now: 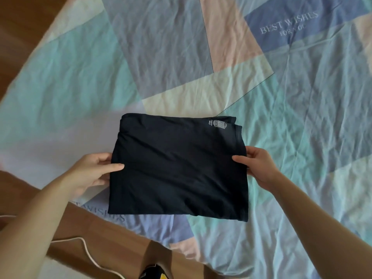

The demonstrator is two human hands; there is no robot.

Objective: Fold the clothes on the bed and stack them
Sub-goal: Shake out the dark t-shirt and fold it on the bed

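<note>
So the dark navy garment is folded down to a roughly square-ish block, a bit wider than tall, sitting on the bed near its front edge, w/ the near left corner hanging just past the sheet over the wood floor. It's held from both sides: left hand pinches the left edge abt halfway down, thumb on top and fingers tucked under, and right hand does the same on the right edge, so both grips are clamped on the fabric, not loose. Key thing imo: the block lies straight between the two hands, long axis running left-right from one grip to the other, neither hand really nearer, so whichever way it goes next both arms prob have to move together or it'll sag in the middle. Looks-wise it's soft jersey-type stuff, few shallow diagonal creases, white printed care label near the far right corner, layers peeking out a bit along the right side and btm edge so not a super crisp fold. No other clothes or stack in view, so can't tell where it's meant to land. Sheet is pastel patchwork w/ "BEST WISHES" text, and there's a white cable on the floor down by the person
</note>
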